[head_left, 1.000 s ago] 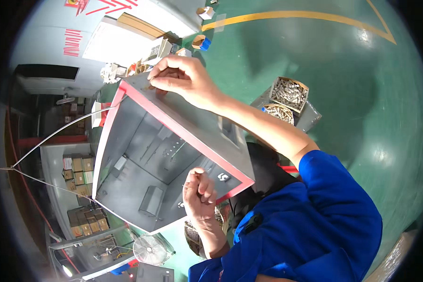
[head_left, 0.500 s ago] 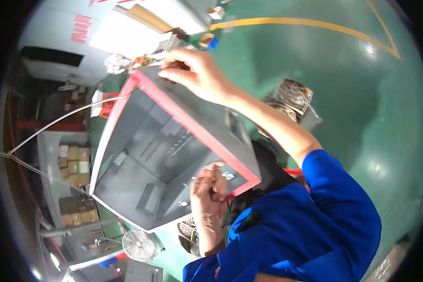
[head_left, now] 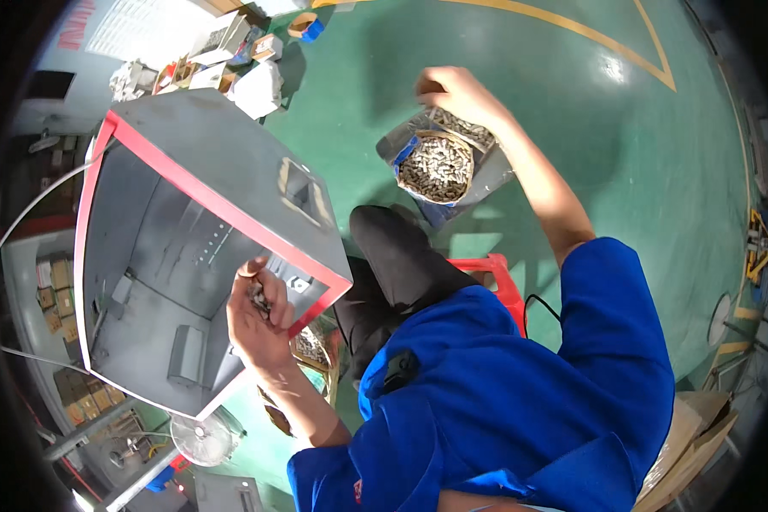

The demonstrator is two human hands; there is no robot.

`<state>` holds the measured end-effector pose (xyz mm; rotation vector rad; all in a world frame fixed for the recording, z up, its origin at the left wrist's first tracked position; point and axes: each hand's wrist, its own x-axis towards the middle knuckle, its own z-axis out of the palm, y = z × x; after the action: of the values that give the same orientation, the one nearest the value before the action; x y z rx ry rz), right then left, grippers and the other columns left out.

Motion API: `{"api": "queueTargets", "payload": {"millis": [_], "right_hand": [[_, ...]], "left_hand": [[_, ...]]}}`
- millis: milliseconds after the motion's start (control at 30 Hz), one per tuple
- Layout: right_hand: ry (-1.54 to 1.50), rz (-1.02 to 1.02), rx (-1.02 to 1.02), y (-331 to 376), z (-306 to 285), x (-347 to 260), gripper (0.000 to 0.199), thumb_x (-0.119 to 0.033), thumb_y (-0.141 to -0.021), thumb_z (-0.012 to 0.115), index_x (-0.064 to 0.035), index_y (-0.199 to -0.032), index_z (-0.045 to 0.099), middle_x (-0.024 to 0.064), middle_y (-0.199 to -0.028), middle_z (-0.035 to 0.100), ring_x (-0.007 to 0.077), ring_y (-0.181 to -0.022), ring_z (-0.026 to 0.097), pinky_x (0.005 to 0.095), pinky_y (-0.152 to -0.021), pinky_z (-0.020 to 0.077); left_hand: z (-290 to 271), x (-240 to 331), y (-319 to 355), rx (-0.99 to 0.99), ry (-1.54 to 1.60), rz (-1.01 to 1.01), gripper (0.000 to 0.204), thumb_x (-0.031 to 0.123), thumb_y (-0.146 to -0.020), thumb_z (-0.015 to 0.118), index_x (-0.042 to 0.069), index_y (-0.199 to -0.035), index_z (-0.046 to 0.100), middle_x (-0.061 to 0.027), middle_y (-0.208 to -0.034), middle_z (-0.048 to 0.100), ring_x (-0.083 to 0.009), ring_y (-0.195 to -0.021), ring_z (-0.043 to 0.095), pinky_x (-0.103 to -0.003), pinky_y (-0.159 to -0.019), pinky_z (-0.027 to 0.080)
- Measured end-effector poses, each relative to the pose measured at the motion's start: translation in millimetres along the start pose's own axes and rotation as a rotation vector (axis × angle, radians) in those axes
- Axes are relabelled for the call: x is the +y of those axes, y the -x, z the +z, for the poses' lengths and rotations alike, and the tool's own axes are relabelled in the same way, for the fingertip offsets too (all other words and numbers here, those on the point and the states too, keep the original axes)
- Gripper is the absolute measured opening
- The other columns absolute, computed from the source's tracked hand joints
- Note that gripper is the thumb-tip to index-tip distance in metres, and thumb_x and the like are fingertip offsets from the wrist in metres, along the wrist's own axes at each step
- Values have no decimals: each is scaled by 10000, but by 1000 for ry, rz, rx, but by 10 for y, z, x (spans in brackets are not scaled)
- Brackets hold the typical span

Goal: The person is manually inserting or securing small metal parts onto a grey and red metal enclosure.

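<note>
My right hand [head_left: 450,89] reached, fingers curled, into the screw bag [head_left: 436,164], upper centre; grasp unclear. My left hand [head_left: 257,317] gripped fasteners against the grey cabinet [head_left: 188,171]. Next: pinch one screw cleanly.

We see a green painted floor [head_left: 572,111] with a yellow line [head_left: 589,34] running across its far part. On it rest an open grey metal cabinet with a red-edged front [head_left: 205,213], a container of small metal parts [head_left: 436,166] on a grey sheet, and a red stool [head_left: 497,277]. A cluster of cardboard boxes [head_left: 230,60] lies farther off, and a small fan [head_left: 203,437] stands near the cabinet's lower corner.
</note>
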<state>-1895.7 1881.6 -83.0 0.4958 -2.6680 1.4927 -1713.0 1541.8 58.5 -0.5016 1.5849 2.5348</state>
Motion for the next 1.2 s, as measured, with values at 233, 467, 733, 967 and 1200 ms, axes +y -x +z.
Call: {"api": "queueTargets", "payload": {"millis": [233, 467, 733, 967, 1200], "right_hand": [[141, 160, -4, 169, -185, 214, 292, -63, -724, 646, -12, -1011, 623, 164, -894, 650, 260, -847, 638, 367, -754, 488], [-254, -707, -164, -60, 543, -2081, 166, -54, -741, 683, -34, -906, 671, 64, -841, 630, 189, -786, 594, 289, -747, 485], [148, -1053, -284, -139, 1133, -2147, 87, -110, -739, 584, -53, -802, 604, 56, -802, 563, 223, -815, 581, 351, -754, 456], [-245, -750, -606, -390, 922, -2339, 89, -59, -755, 629, -18, -816, 578, 73, -787, 591, 208, -752, 587, 334, -672, 467], [-948, -491, -91, -1480, 759, -2200, 124, -87, -799, 694, 3, -823, 612, 43, -748, 641, 87, -657, 602, 226, -613, 494]], "left_hand": [[63, 54, -230, -159, 533, -143, 626, 491, -941, 380, -60, -1233, 424, -148, -974, 519, -143, -687, 407, -221, -467, 315], [-34, -211, -312, -155, 1297, -20, 484, 299, -976, 379, -59, -1301, 381, -240, -1292, 412, -326, -1209, 422, -418, -937, 450], [49, -365, -542, -231, 977, 167, 435, 289, -979, 347, 12, -1305, 426, -143, -1356, 437, -246, -1290, 375, -373, -1093, 274], [-255, -575, -496, -399, 890, 187, 357, 188, -973, 345, 12, -1250, 483, -127, -1290, 497, -212, -1238, 425, -402, -1076, 291], [162, -395, -361, -138, 938, 63, 341, 125, -964, 353, -43, -1252, 428, -160, -1277, 472, -265, -1245, 401, -439, -1094, 274]]}}
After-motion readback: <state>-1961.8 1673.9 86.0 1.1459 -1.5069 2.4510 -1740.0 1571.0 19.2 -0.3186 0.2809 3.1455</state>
